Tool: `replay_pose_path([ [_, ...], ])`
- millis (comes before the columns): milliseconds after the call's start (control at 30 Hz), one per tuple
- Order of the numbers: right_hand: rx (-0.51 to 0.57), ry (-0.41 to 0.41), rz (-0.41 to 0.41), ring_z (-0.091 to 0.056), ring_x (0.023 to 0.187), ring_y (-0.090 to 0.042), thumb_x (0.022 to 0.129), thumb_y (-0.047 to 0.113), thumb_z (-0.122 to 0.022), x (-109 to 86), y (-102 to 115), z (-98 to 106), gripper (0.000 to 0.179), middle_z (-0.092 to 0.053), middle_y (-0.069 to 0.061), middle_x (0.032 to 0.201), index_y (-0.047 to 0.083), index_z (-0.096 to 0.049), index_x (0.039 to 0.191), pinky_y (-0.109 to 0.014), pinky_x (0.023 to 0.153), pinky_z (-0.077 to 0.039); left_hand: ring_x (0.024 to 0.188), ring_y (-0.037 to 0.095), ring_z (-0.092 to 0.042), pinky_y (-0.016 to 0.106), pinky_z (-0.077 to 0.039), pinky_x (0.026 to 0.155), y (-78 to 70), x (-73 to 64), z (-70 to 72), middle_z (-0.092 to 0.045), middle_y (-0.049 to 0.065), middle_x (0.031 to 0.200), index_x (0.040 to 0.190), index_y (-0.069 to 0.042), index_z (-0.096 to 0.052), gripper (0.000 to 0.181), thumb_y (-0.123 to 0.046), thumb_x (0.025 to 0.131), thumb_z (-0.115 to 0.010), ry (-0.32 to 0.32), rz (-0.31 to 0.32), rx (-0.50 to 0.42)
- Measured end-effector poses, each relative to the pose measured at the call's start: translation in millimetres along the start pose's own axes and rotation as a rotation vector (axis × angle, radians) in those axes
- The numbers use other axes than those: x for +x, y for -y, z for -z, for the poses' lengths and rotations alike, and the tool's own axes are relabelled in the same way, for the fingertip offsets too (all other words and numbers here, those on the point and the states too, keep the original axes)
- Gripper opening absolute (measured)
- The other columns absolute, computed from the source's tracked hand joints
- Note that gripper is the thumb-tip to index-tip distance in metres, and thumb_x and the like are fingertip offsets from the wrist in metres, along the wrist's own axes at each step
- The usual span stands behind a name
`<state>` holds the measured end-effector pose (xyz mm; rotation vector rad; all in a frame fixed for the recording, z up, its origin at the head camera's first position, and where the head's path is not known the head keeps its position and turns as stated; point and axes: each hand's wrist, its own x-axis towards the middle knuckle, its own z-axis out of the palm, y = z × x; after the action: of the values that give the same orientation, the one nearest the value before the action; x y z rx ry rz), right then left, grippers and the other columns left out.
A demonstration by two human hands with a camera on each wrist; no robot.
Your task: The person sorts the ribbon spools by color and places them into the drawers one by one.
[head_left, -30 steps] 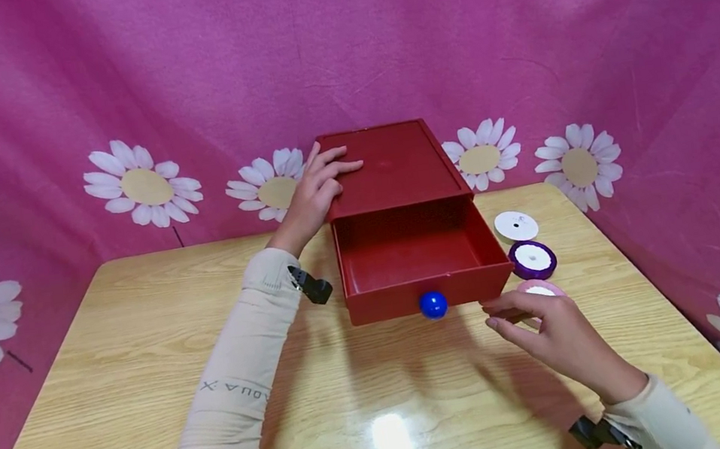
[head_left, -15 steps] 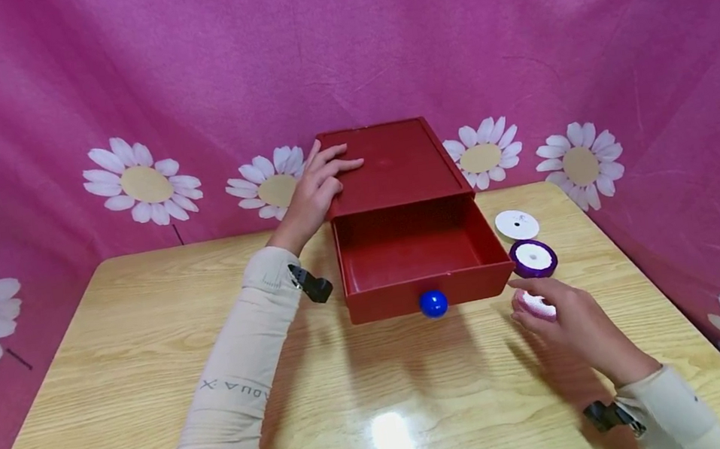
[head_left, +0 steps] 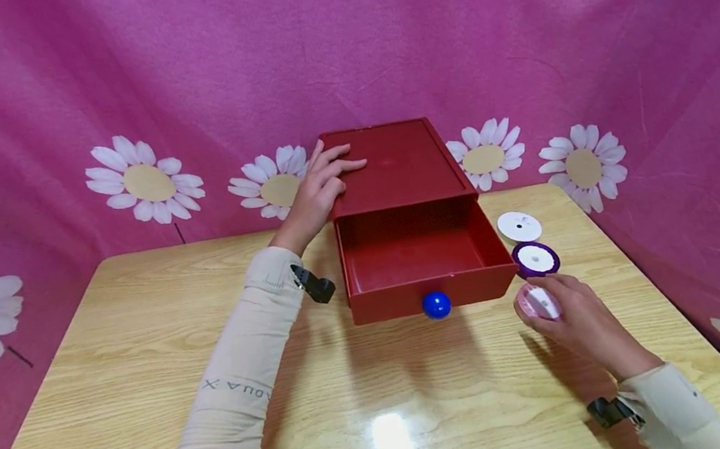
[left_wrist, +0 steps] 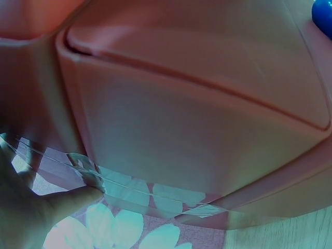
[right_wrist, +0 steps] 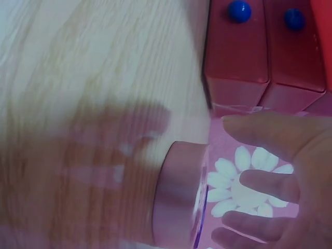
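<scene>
A red plastic drawer box (head_left: 386,164) stands at the back of the table with its drawer (head_left: 405,253) pulled out, a round blue knob (head_left: 437,305) on its front. My left hand (head_left: 315,196) rests on the left edge of the box's top, fingers spread. Low on the right, my right hand (head_left: 577,313) is around a pink ribbon spool (head_left: 540,303), thumb on the near side. In the right wrist view the fingers (right_wrist: 270,187) look straight and apart from the spool (right_wrist: 179,197). The drawer's inside shows no contents.
Behind the pink spool lie a purple ribbon spool (head_left: 535,259) and a white-faced spool (head_left: 520,226), close to the table's (head_left: 114,378) right edge. The right wrist view shows a second blue knob (right_wrist: 294,19). A magenta flowered cloth (head_left: 363,42) hangs behind.
My right hand has moved right, away from the drawer's front corner and over the pink spool, which is now less covered. The left hand has stayed on the box.
</scene>
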<state>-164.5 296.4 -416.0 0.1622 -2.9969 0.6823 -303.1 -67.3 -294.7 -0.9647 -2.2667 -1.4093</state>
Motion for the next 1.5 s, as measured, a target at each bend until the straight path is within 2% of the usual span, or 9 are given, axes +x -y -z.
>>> replay_pose_path([
  [200, -0.004, 0.017, -0.038, -0.033, 0.113, -0.049, 0.073, 0.031, -0.072, 2.9, -6, -2, 0.068, -0.036, -0.03, 0.129, 0.006, -0.043, 0.13, -0.064, 0.082, -0.036, 0.136, 0.03, -0.005, 0.044, -0.001, 0.108, 0.3, -0.2, -0.5, -0.04, 0.022, 0.133, 0.111, 0.007, -0.061, 0.04, 0.005, 0.08, -0.035, -0.009, -0.021, -0.011],
  [300, -0.018, 0.031, -0.05, -0.033, 0.112, -0.05, 0.073, 0.031, -0.073, 4.6, -10, -4, 0.07, -0.035, -0.032, 0.128, 0.007, -0.042, 0.131, -0.065, 0.081, -0.036, 0.137, 0.029, -0.005, 0.042, -0.001, 0.109, 1.1, -0.5, -0.3, -0.04, 0.021, 0.134, 0.112, 0.006, -0.06, 0.041, 0.003, 0.08, -0.034, -0.006, -0.004, -0.005],
  [500, -0.037, 0.078, -0.087, -0.032, 0.111, -0.051, 0.072, 0.035, -0.072, 6.0, -15, -7, 0.074, -0.032, -0.033, 0.129, 0.008, -0.038, 0.133, -0.063, 0.077, -0.04, 0.137, 0.03, -0.003, 0.043, 0.0, 0.108, 2.1, -0.5, -0.6, -0.039, 0.019, 0.135, 0.113, 0.004, -0.061, 0.041, 0.002, 0.081, -0.035, 0.004, 0.016, -0.008],
  [567, -0.036, 0.083, -0.088, -0.032, 0.112, -0.051, 0.072, 0.036, -0.072, 5.7, -17, -8, 0.076, -0.031, -0.033, 0.13, 0.007, -0.037, 0.133, -0.062, 0.077, -0.041, 0.136, 0.033, -0.003, 0.046, 0.0, 0.108, 2.0, -0.4, -1.1, -0.038, 0.02, 0.135, 0.112, 0.003, -0.061, 0.041, 0.005, 0.08, -0.036, 0.001, 0.004, -0.015],
  [733, -0.03, 0.086, -0.075, -0.034, 0.112, -0.049, 0.074, 0.038, -0.07, 6.3, -19, -8, 0.076, -0.034, -0.032, 0.129, 0.006, -0.036, 0.134, -0.06, 0.08, -0.04, 0.135, 0.036, -0.004, 0.047, -0.001, 0.107, 1.3, 0.0, -1.2, -0.039, 0.023, 0.133, 0.111, 0.005, -0.061, 0.04, 0.007, 0.08, -0.036, -0.008, -0.018, -0.012],
  [967, -0.023, 0.07, -0.039, -0.041, 0.11, -0.044, 0.074, 0.033, -0.071, 7.2, -21, -9, 0.072, -0.042, -0.03, 0.123, 0.002, -0.04, 0.131, -0.057, 0.085, -0.04, 0.137, 0.028, -0.002, 0.041, -0.001, 0.109, 0.5, -1.0, -1.3, -0.037, 0.018, 0.136, 0.115, 0.004, -0.059, 0.043, 0.001, 0.081, -0.034, 0.011, 0.032, 0.005],
  [1267, -0.014, 0.063, -0.072, -0.043, 0.104, -0.041, 0.074, 0.039, -0.07, 5.6, -21, -8, 0.073, -0.045, -0.028, 0.117, 0.003, -0.041, 0.13, -0.057, 0.083, -0.04, 0.137, 0.028, -0.004, 0.043, -0.001, 0.109, 3.3, 0.1, -1.1, -0.039, 0.019, 0.135, 0.113, 0.003, -0.061, 0.043, 0.001, 0.08, -0.034, 0.005, 0.007, -0.01],
  [1400, -0.023, 0.064, -0.087, -0.045, 0.1, -0.039, 0.074, 0.041, -0.069, 4.3, -21, -7, 0.074, -0.045, -0.027, 0.114, 0.003, -0.04, 0.13, -0.055, 0.08, -0.043, 0.137, 0.026, -0.003, 0.042, 0.001, 0.109, 6.8, 1.7, -0.7, -0.038, 0.017, 0.136, 0.113, -0.001, -0.062, 0.044, 0.0, 0.078, -0.035, 0.012, 0.034, -0.002],
  [1500, -0.024, 0.057, -0.085, -0.045, 0.099, -0.038, 0.074, 0.042, -0.069, 3.6, -21, -7, 0.074, -0.046, -0.027, 0.113, 0.004, -0.04, 0.13, -0.054, 0.079, -0.043, 0.137, 0.027, -0.003, 0.044, 0.0, 0.108, 4.6, 0.4, -1.0, -0.038, 0.019, 0.136, 0.113, 0.001, -0.061, 0.043, 0.001, 0.079, -0.035, 0.008, 0.018, -0.009],
])
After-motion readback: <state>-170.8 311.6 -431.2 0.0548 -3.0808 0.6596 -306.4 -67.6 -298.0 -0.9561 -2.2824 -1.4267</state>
